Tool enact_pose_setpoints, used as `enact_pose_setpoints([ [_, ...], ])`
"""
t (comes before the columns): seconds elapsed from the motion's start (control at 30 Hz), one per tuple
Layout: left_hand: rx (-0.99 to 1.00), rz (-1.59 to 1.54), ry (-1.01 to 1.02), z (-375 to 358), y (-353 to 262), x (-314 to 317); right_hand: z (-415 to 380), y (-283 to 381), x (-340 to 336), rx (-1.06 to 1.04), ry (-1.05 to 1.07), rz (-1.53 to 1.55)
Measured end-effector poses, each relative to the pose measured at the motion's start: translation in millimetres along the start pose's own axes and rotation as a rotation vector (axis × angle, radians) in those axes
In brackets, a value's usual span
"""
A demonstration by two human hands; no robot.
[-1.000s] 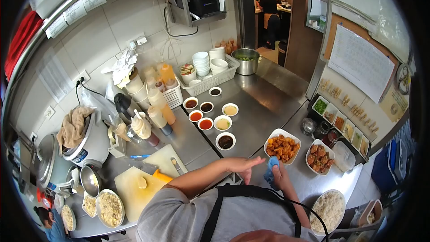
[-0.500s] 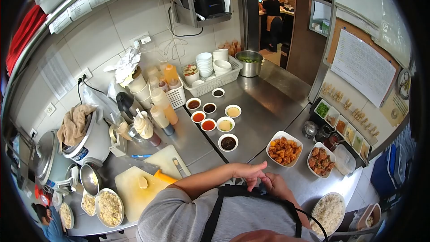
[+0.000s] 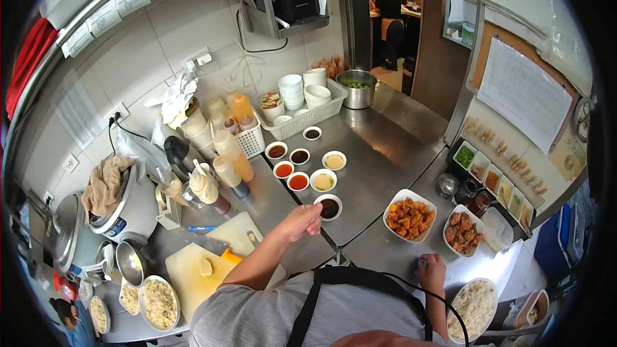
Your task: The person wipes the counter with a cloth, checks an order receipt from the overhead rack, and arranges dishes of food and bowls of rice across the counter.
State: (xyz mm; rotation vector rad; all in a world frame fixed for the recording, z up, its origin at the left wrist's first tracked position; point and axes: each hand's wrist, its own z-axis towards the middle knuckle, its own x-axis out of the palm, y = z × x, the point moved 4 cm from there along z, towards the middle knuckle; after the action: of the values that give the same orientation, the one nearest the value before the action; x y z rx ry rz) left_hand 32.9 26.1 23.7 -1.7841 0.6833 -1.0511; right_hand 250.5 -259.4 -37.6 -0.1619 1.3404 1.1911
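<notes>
Found a small white bowl of dark sauce on the steel counter, in from the near edge; noted a round form and near-black contents, with the near-left rim partly behind the left hand; saw fingers curled inward there; could not tell contact with the bowl, nor any item grasped. Observed the right hand low by the counter's near edge, bent over a blue scrap barely showing; could not tell clenched from loose.

Counted seven further sauce bowls, red, brown, dark and creamy, clustered toward the far left edge; recorded a square bowl of glazed orange pieces and another of browner pieces toward the right edge, with chopped green topping farther along; found a bowl of rice at the near right corner, a black cord passing close by; noted obstruction by the left forearm, blocking part of the cutting board area; logged squeeze bottles crowding the far left edge.
</notes>
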Motion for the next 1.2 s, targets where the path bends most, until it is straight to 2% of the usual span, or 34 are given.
enact_pose_setpoints([
  [0.13,-0.044,-0.087,0.012,7.8,29.6,12.5,-1.6,8.3,20.6,-0.081,-0.100,-0.228],
  [0.23,-0.061,-0.051,0.086,17.4,49.7,33.4,1.8,5.1,23.5,-0.093,-0.167,-0.190],
  [0.43,-0.125,0.009,0.076,22.9,76.5,43.9,1.1,2.3,25.2,-0.070,-0.198,-0.176],
  [0.53,-0.141,0.089,0.095,19.0,74.3,41.5,0.3,-2.4,27.4,0.012,-0.232,-0.150],
  [0.63,-0.238,0.120,0.109,13.0,66.2,47.9,-0.9,-7.7,27.3,0.021,-0.218,-0.039],
  [0.73,-0.372,0.108,0.332,23.0,83.6,47.3,2.3,-10.7,36.4,0.174,0.054,0.377],
  [0.83,-0.386,0.263,0.397,32.4,97.0,62.7,15.7,34.3,38.2,-0.050,0.110,0.451],
  [0.97,-0.532,0.153,0.517,50.0,136.3,78.8,30.2,90.6,41.9,-0.342,0.181,0.463],
  [1.03,-0.578,0.106,0.549,52.3,128.7,82.2,30.9,79.4,54.6,-0.276,0.321,0.450],
  [1.1,-0.491,0.071,0.576,51.0,105.6,80.9,31.1,70.6,53.4,-0.133,0.369,0.460],
  [1.17,-0.277,0.044,0.583,35.3,41.6,67.0,32.9,55.3,50.5,-0.190,0.289,0.341],
  [1.2,-0.190,0.080,0.524,34.8,16.4,49.3,32.0,49.4,48.0,-0.188,0.260,0.311],
])
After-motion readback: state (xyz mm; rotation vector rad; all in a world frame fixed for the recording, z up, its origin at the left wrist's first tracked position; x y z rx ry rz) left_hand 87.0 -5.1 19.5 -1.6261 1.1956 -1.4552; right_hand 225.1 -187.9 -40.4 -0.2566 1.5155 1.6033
